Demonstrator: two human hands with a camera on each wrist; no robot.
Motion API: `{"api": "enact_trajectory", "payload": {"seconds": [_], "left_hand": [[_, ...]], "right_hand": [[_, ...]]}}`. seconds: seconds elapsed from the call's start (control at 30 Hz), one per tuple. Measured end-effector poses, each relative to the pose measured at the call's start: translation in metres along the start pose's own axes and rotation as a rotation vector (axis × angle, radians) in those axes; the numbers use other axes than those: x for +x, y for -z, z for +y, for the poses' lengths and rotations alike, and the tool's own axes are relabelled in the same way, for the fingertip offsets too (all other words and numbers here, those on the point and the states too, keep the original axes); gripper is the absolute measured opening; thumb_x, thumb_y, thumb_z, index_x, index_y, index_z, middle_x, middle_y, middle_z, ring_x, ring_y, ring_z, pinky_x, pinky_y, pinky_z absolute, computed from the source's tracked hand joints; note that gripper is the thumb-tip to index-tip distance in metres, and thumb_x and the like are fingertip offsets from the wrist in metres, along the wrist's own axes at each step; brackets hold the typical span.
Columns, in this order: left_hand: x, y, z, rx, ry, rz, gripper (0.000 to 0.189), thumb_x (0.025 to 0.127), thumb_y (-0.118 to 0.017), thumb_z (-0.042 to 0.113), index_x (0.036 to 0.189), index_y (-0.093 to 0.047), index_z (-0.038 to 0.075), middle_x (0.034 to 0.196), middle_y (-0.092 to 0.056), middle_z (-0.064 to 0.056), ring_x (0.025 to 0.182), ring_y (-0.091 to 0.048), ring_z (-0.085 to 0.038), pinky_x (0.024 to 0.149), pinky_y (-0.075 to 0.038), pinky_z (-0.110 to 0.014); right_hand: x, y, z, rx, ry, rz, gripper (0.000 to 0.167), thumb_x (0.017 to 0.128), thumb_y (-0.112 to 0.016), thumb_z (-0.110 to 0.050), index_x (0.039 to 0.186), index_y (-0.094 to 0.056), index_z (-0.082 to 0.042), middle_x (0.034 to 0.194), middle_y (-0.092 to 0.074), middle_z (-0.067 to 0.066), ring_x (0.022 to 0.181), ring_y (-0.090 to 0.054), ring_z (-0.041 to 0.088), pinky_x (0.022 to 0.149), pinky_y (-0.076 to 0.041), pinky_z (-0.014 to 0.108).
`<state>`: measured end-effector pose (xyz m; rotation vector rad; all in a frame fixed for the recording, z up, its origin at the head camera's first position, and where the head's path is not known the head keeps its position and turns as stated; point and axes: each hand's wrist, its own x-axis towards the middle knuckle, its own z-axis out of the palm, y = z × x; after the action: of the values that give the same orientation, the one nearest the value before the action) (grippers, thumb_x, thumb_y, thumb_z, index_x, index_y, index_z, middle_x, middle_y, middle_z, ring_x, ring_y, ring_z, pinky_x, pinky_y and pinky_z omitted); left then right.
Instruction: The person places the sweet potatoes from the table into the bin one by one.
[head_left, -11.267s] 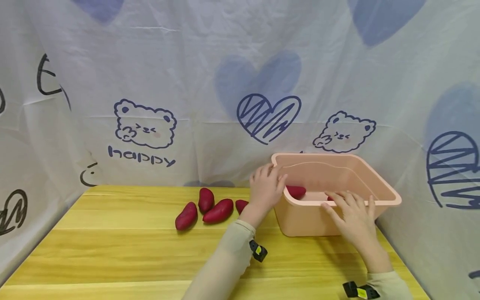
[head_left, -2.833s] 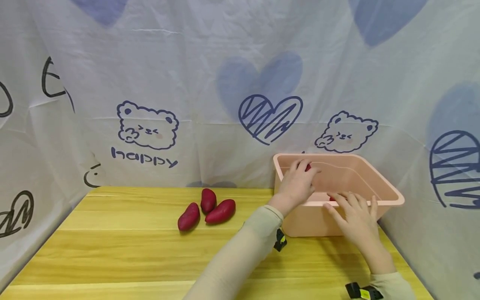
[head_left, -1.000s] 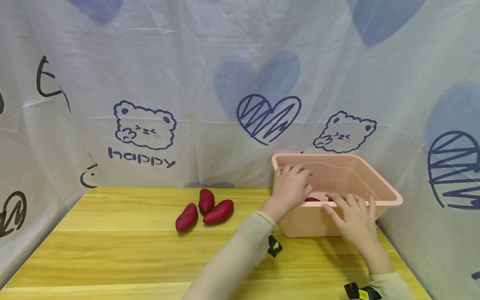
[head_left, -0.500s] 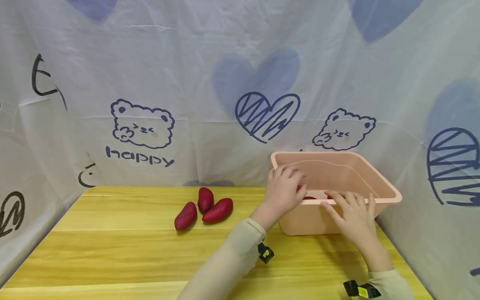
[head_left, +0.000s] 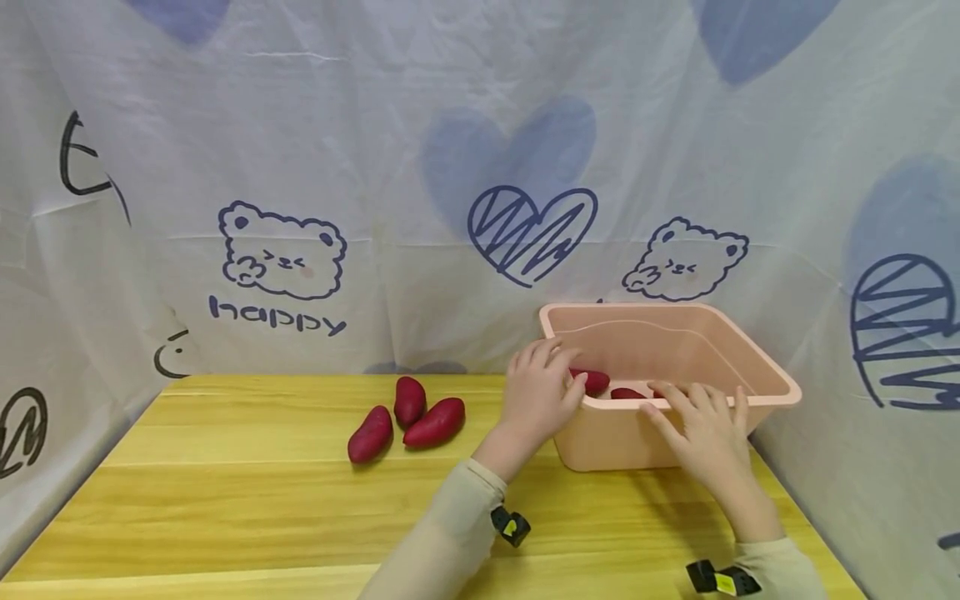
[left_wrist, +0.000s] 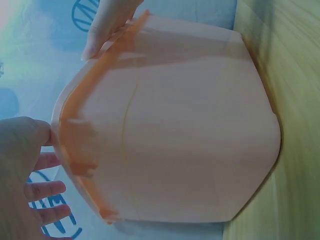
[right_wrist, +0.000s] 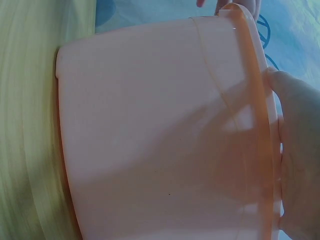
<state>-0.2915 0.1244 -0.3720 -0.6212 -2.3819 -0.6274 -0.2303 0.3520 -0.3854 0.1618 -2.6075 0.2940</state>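
Three dark red sweet potatoes lie in a group on the table: one in front (head_left: 371, 435), one behind (head_left: 410, 402) and one to the right (head_left: 434, 422). A pink plastic bin (head_left: 622, 442) stands on the right. Inside it I see a sweet potato (head_left: 594, 382) by the left wall, another (head_left: 627, 393) near the front, and a sliver of red by my right fingers. My left hand (head_left: 536, 396) is at the bin's left rim, fingers loosely spread and holding nothing. My right hand (head_left: 708, 437) grips the front rim, thumb outside and fingers over the inside.
The wooden table (head_left: 225, 500) extends to the left and front of the bin. A white cloth (head_left: 405, 167) printed with bears and hearts hangs behind the table and along both sides.
A fourth sweet potato has left the table. My left hand held one inside the bin, let it go, then drew back left to the rim. My right hand has stayed on the front rim.
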Motion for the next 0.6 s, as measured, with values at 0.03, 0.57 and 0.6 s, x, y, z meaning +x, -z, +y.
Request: {"api": "enact_trajectory", "payload": {"seconds": [0.03, 0.57, 0.6], "left_hand": [[-0.001, 0.0, -0.002, 0.001, 0.006, 0.009, 0.034, 0.094, -0.058, 0.037, 0.123, -0.065, 0.022, 0.133, -0.06, -0.003, 0.125, -0.053, -0.024, 0.106, -0.042, -0.047], [-0.029, 0.012, -0.041, 0.031, 0.201, -0.115, 0.049, 0.092, -0.059, 0.047, 0.137, -0.055, 0.026, 0.143, -0.051, -0.008, 0.131, -0.047, -0.031, 0.104, -0.04, -0.056], [-0.031, 0.012, -0.043, 0.038, 0.207, -0.127, 0.051, 0.092, -0.06, 0.047, 0.137, -0.054, 0.026, 0.144, -0.05, -0.008, 0.131, -0.047, -0.032, 0.103, -0.041, -0.056]], "right_hand": [[0.0, 0.0, 0.0, 0.001, 0.0, -0.002, 0.048, 0.097, -0.046, -0.052, 0.131, -0.057, -0.02, 0.124, -0.056, 0.02, 0.123, -0.039, 0.046, 0.113, 0.003, 0.069], [-0.001, -0.001, 0.0, 0.006, 0.001, 0.001, 0.047, 0.098, -0.046, -0.052, 0.131, -0.057, -0.021, 0.126, -0.056, 0.019, 0.122, -0.039, 0.046, 0.113, 0.003, 0.069], [-0.001, -0.001, 0.0, 0.006, 0.001, 0.002, 0.047, 0.098, -0.046, -0.052, 0.131, -0.057, -0.021, 0.125, -0.056, 0.019, 0.122, -0.039, 0.046, 0.113, 0.003, 0.069]]}}
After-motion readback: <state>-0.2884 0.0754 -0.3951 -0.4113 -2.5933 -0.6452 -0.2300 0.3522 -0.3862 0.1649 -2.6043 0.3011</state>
